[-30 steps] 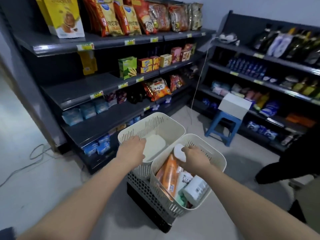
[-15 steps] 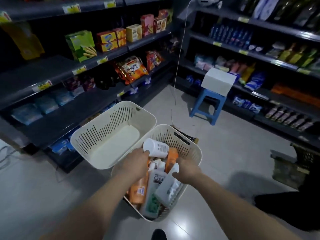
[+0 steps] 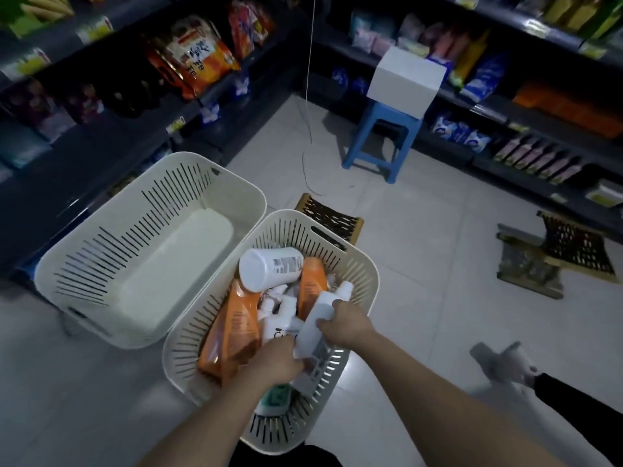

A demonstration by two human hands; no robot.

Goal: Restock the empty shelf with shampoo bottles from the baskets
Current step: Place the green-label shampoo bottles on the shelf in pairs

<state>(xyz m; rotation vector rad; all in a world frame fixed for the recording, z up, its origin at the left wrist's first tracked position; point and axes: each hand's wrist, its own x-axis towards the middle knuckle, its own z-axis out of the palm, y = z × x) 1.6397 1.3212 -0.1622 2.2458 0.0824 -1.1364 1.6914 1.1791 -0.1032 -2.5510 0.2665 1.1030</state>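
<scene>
A person's right hand [image 3: 347, 323] grips a smooth white plastic shampoo bottle [image 3: 313, 335], fingers curled round its flat body, the rounded cap pointing away beyond the knuckles. The bottle lies tilted over the pile inside a cream plastic basket [image 3: 367, 274] with slotted walls and rounded corners. Just beside those fingers, the left hand [image 3: 274, 364] reaches into the same heap, fingers bent down over a white bottle with dark lettering [image 3: 281, 326]; whether they clasp it cannot be told. Under that wrist shows a bottle end in green and white [image 3: 274, 397].

Past the left fingertips lie glossy orange bottles [image 3: 232, 328], one long and flat, another [image 3: 312, 284] standing steeper beyond the right fingers. Farther out from both hands a fat white cylinder bottle [image 3: 269, 269] rests on its side, round base facing up.

To the left of the hands sits a second slotted basket [image 3: 101, 237], its smooth floor bare. Both baskets sit above pale glossy floor tiles [image 3: 421, 298]. A dark woven mesh piece [image 3: 330, 217] pokes out beyond the full basket. Far beyond the fingers stand a blue plastic stool [image 3: 381, 136] bearing a white box [image 3: 406, 80], and dark shelves [image 3: 111, 143] with crinkled orange snack bags [image 3: 195, 59].
</scene>
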